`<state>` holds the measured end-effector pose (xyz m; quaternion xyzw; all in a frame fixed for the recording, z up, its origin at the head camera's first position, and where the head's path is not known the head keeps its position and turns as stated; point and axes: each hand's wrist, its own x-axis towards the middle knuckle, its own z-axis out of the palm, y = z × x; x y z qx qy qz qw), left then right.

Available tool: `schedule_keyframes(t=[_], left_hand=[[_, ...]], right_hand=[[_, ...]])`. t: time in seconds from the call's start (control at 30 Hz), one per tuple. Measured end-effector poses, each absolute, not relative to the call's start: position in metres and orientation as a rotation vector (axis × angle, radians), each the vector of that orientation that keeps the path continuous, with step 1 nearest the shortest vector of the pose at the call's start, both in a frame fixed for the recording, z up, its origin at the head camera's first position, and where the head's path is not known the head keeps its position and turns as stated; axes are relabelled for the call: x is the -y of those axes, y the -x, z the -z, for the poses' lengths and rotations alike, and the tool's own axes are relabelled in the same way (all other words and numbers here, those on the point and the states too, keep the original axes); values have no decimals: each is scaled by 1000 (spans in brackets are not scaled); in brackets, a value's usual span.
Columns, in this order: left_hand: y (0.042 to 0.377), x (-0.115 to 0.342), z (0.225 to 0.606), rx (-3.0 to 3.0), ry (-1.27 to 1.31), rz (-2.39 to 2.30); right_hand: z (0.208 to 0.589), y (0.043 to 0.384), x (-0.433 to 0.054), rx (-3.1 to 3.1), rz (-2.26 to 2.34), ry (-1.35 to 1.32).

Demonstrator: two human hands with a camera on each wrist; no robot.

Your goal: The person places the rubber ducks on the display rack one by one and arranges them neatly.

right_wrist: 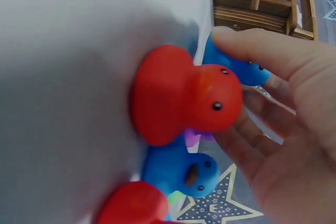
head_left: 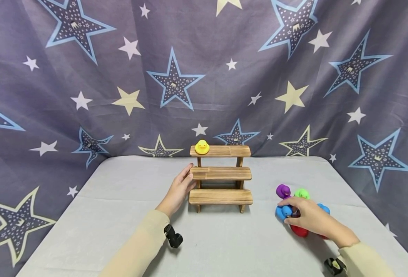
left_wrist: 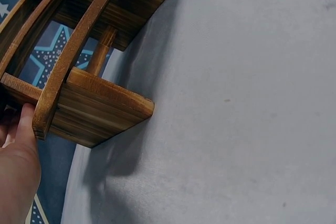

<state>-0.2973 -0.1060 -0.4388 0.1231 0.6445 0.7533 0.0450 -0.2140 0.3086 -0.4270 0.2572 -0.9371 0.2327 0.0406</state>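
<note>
On a pale surface (head_left: 231, 246) before starry drapes (head_left: 193, 38), a wooden stand (head_left: 221, 174).

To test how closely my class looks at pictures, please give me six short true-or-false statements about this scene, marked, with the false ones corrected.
1. The yellow duck sits on the top step of the wooden stand. True.
2. The wooden stand has four steps. False: it has three.
3. The left hand touches the left end of the wooden stand. True.
4. The yellow duck is at the right end of its step. False: it is at the left end.
5. The right hand holds a blue duck. True.
6. Every step bears a duck. False: only the top step does.
</note>
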Motion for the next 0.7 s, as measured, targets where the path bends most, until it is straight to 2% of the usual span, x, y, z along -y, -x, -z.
schedule_keyframes(t=[0.7], left_hand=[[297,106,439,-1969,-386,-2298]], right_hand=[[405,221,-294,2699,-679,-850]])
